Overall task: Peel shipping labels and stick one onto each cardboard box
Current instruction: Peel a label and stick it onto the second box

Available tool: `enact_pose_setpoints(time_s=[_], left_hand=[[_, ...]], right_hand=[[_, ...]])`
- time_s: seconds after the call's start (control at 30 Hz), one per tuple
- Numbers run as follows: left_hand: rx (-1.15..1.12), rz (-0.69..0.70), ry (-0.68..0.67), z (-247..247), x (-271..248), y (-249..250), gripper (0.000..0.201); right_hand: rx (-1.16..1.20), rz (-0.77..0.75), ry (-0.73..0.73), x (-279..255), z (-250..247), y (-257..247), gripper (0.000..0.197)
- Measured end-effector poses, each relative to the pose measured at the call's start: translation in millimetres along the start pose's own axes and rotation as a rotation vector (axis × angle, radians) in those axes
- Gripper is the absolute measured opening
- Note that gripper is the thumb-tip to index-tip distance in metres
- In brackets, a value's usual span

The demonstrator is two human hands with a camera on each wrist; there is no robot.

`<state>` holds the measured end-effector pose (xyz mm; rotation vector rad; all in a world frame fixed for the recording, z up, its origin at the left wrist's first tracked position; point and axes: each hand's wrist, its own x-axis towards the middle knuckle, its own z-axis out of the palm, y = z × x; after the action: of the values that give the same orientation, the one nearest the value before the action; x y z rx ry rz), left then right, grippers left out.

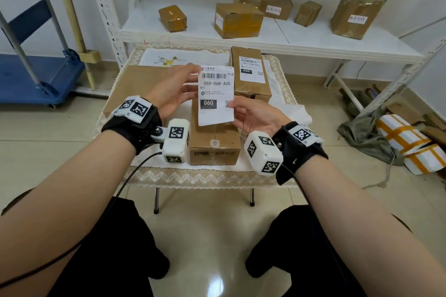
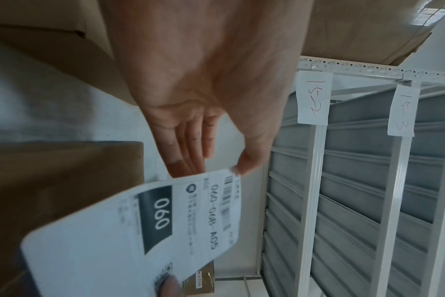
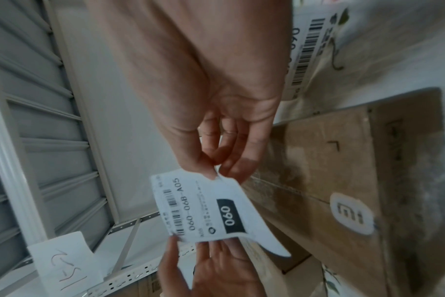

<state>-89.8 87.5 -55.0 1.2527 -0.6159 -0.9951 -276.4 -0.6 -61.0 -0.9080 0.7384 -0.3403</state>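
I hold a white shipping label [image 1: 216,94] printed "060-06B-A05" upright between both hands. My left hand [image 1: 196,75] holds its top left corner, thumb in front and straight fingers behind [image 2: 186,152]. My right hand [image 1: 231,105] pinches the label's lower right edge between thumb and forefinger [image 3: 218,170]. In the right wrist view the label [image 3: 211,211] curls at its lower end. Right under it lies an unlabelled cardboard box [image 1: 214,144] with a logo [image 3: 351,213]. A box bearing a label [image 1: 251,75] stands at the back right. A large flat box [image 1: 130,89] lies to the left.
The boxes sit on a small cloth-covered folding table [image 1: 193,176]. Crumpled white paper [image 1: 296,113] lies at its right. Behind stands a white metal shelf [image 1: 241,38] with several brown parcels. A blue cart [image 1: 36,75] is at left, and wrapped parcels [image 1: 405,142] lie on the floor at right.
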Motion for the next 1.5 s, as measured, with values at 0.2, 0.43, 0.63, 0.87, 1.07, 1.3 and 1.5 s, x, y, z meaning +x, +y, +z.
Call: enact_pose_setpoints(time_s=[0.2,0.43,0.63,0.87,1.07,1.3,1.5], left_hand=[[0.086,-0.072,0.028,-4.5,-7.0,-7.7,0.026],[0.267,-0.133,0.014,-5.1,-12.5,-11.4,0.021],[0.297,-0.154,0.034,-4.2,-13.1,-12.3,0.018],[0.273,-0.16,0.071,-3.9,-17.6,-12.4,0.029],[0.342,-0.142,0.116,-4.5,-18.1,-13.6,0.037],[0.478,-0.114,0.135,5.7,-16.4,-12.1,0.036],[0.572,-0.082,0.165,13.7,-14.5,-13.2,0.042]], right_hand=[[0.027,-0.026,0.033,2.2,-1.6,5.4,0.042],[0.008,-0.027,0.005,4.9,-6.9,5.7,0.022],[-0.127,-0.007,0.054,5.7,-12.4,4.3,0.024],[-0.275,-0.012,0.117,8.9,-11.7,6.0,0.027],[-0.346,-0.05,0.14,8.0,-8.9,4.0,0.021],[-0.48,-0.076,0.179,9.0,-0.4,2.2,0.022],[-0.575,-0.126,0.21,17.7,4.7,1.0,0.035]])
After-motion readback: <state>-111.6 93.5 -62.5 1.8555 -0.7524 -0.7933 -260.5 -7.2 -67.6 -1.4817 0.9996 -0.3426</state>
